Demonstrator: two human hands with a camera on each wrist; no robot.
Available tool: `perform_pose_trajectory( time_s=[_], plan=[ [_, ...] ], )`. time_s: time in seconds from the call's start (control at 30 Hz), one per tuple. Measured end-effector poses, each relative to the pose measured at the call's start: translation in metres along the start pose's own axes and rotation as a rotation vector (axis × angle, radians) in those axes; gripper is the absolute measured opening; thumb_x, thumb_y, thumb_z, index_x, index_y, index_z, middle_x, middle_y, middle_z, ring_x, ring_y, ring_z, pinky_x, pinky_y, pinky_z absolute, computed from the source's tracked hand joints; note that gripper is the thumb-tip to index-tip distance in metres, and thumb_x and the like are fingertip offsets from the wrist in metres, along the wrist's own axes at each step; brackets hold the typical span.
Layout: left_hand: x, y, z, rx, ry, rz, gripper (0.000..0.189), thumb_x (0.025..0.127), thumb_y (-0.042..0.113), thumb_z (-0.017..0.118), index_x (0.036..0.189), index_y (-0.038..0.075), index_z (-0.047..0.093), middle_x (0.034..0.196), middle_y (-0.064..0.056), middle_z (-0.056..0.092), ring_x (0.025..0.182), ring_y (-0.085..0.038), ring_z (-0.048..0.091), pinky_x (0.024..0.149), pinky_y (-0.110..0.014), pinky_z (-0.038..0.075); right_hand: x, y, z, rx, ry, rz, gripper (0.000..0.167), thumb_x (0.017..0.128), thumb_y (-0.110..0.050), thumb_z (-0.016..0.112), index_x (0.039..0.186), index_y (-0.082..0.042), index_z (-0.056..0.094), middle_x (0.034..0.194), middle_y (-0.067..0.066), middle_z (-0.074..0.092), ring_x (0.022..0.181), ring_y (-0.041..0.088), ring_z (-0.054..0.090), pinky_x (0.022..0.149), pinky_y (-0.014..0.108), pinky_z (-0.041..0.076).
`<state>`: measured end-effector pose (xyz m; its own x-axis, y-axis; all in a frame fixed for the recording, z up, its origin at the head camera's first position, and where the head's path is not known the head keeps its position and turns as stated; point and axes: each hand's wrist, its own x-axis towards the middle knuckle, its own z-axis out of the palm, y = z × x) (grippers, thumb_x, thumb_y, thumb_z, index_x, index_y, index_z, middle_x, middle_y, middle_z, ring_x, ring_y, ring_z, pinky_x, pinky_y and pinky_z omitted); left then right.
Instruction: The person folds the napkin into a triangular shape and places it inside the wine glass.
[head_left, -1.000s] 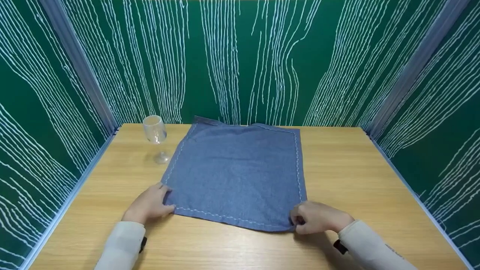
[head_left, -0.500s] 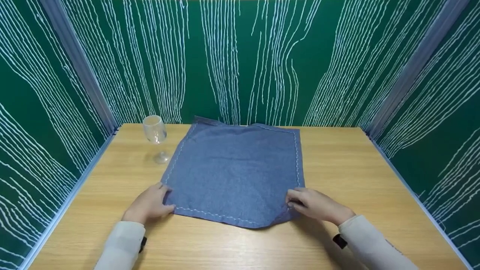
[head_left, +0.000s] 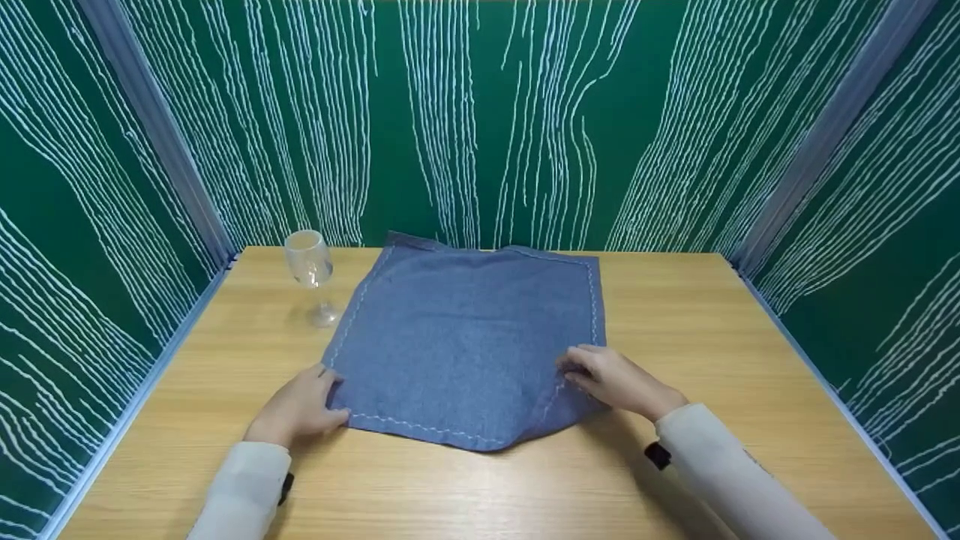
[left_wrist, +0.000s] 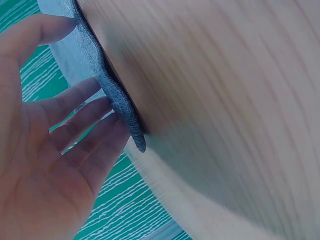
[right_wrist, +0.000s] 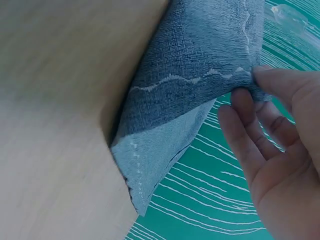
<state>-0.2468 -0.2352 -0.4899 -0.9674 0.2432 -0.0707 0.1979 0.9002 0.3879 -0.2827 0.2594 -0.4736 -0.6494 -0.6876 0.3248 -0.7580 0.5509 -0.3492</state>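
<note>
A blue-grey cloth point(head_left: 465, 337) with white wavy stitching near its edges lies spread on the table. My left hand point(head_left: 298, 405) rests at its near left corner. In the left wrist view the fingers of the left hand point(left_wrist: 65, 145) are fairly straight and touch the cloth edge point(left_wrist: 107, 80), thumb apart from them. My right hand point(head_left: 619, 381) pinches the near right corner between thumb and fingers, lifted and folded inward over the cloth. The right wrist view shows this raised corner of cloth point(right_wrist: 185, 75) in the right hand point(right_wrist: 280, 135), its underside partly visible below.
A stemmed glass point(head_left: 309, 262) stands upright on the wooden table point(head_left: 712, 337), just left of the cloth. Green walls point(head_left: 510, 120) with white wavy lines enclose the back and sides. The far cloth edge point(head_left: 420, 241) is slightly rumpled against the back wall.
My right hand has lifted the near right corner of the cloth and carried it away from me and slightly left, folding it inward. The left hand has stayed in place.
</note>
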Motion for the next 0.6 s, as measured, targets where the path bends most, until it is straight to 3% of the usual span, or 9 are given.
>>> perform_pose_trajectory(
  time_s=[0.13,0.37,0.6],
  plan=[
    [0.0,0.0,0.0,0.003,-0.001,0.003,0.066,0.087,0.028,0.073,0.137,-0.009,0.051,0.142,-0.029,0.048,0.132,-0.045,0.045,0.108,-0.059,0.036,0.013,0.004,0.001,0.024,0.018,0.065,0.021,0.089,0.003,0.071,0.11,-0.002,0.071,0.103,0.006,0.072,0.094,0.019,0.068,0.079,0.034,0.058],
    [-0.001,0.001,-0.001,0.001,-0.01,-0.013,0.069,0.087,0.029,0.073,0.14,-0.009,0.049,0.145,-0.028,0.046,0.134,-0.045,0.043,0.109,-0.059,0.035,0.038,0.01,0.009,-0.016,0.124,0.222,0.011,0.091,-0.004,0.073,0.099,-0.011,0.075,0.096,0.001,0.072,0.092,0.018,0.065,0.081,0.037,0.056],
    [-0.001,0.002,-0.001,-0.008,-0.012,-0.017,0.069,0.088,0.029,0.073,0.141,-0.007,0.049,0.146,-0.027,0.045,0.135,-0.045,0.042,0.109,-0.059,0.035,0.066,0.015,0.017,0.015,0.184,0.214,0.01,0.094,-0.007,0.07,0.1,-0.015,0.073,0.099,0.0,0.072,0.097,0.018,0.067,0.086,0.037,0.055]
  ],
)
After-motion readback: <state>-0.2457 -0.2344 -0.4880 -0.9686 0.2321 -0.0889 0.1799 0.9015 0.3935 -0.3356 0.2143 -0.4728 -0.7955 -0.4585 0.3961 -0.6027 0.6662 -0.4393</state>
